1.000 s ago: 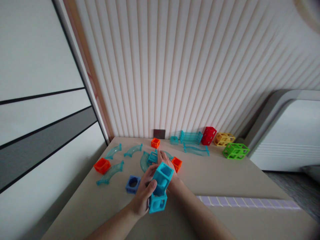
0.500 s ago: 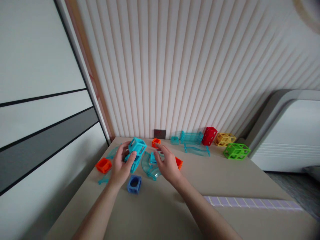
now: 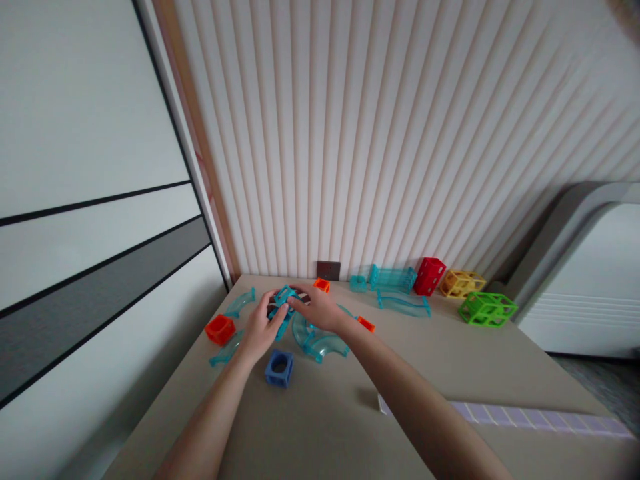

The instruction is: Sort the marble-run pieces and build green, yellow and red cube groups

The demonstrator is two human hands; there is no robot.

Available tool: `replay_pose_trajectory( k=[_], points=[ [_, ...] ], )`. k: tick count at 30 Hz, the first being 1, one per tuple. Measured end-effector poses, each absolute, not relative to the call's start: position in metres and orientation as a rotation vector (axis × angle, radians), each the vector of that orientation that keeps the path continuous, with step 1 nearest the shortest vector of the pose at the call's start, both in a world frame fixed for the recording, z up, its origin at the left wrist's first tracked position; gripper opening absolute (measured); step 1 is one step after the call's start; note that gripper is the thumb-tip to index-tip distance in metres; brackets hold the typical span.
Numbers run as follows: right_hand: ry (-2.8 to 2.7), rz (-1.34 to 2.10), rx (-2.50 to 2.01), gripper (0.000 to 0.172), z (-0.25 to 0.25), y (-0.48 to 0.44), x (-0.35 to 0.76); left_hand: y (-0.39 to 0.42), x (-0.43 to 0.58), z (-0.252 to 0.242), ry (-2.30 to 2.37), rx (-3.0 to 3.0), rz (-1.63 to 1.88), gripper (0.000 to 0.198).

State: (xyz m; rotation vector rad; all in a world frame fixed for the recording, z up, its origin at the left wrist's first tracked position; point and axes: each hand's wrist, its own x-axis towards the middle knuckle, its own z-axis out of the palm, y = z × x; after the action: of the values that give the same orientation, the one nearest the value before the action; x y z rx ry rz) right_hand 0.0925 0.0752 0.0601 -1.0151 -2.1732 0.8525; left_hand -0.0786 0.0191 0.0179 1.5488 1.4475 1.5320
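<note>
Both hands meet over a stack of turquoise cube blocks (image 3: 283, 298) near the far left of the beige table (image 3: 350, 407). My left hand (image 3: 260, 327) grips the stack from the left with curled fingers. My right hand (image 3: 317, 308) comes in from the right, its fingertips pinching the top cube. A dark blue cube (image 3: 279, 368) sits on the table just below my left hand. A clear teal curved track (image 3: 320, 343) lies under my right wrist.
Orange cubes (image 3: 221, 329) lie left, behind (image 3: 322, 285) and right (image 3: 366, 324) of the hands. More teal tracks (image 3: 403, 303) and red (image 3: 431, 276), yellow (image 3: 462, 283) and green (image 3: 487, 308) frame blocks line the back wall. A lilac strip (image 3: 530, 419) runs along the right.
My left hand carried the turquoise cube stack from near me to the far left of the table. My right hand came off the curved track and joined it on the stack.
</note>
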Motion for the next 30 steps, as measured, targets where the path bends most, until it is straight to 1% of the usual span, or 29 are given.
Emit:
replay_pose_trajectory(
  k=[3, 6, 7, 11, 12, 18, 23, 30],
  points=[
    [-2.210, 0.832, -1.025, 0.036, 0.060, 0.082, 0.088, 0.022, -0.079, 0.013, 1.432, 1.551, 1.554, 0.045],
    [-2.229, 0.747, -1.128, 0.041, 0.062, 0.094, 0.083, 0.024, -0.081, 0.009, 1.539, 1.638, 1.587, 0.050],
    [-2.230, 0.701, -1.171, 0.042, 0.064, 0.099, 0.081, 0.025, -0.082, 0.008, 1.590, 1.673, 1.587, 0.049],
    [-2.244, 0.490, -1.331, 0.046, 0.067, 0.124, 0.075, 0.029, -0.084, 0.002, 1.703, 1.780, 1.519, 0.028],
    [-2.262, 0.451, -1.358, 0.045, 0.067, 0.131, 0.073, 0.030, -0.085, 0.000, 1.705, 1.785, 1.501, 0.027],
    [-2.427, 0.294, -1.457, 0.030, 0.058, 0.161, 0.056, 0.039, -0.085, -0.009, 1.635, 1.793, 1.431, 0.029],
    [-2.490, 0.239, -1.542, 0.035, 0.045, 0.174, 0.036, 0.042, -0.084, -0.011, 1.548, 1.802, 1.409, 0.029],
    [-2.572, 0.261, -1.587, 0.035, 0.035, 0.179, 0.030, 0.045, -0.086, -0.016, 1.506, 1.838, 1.366, 0.030]
  ],
)
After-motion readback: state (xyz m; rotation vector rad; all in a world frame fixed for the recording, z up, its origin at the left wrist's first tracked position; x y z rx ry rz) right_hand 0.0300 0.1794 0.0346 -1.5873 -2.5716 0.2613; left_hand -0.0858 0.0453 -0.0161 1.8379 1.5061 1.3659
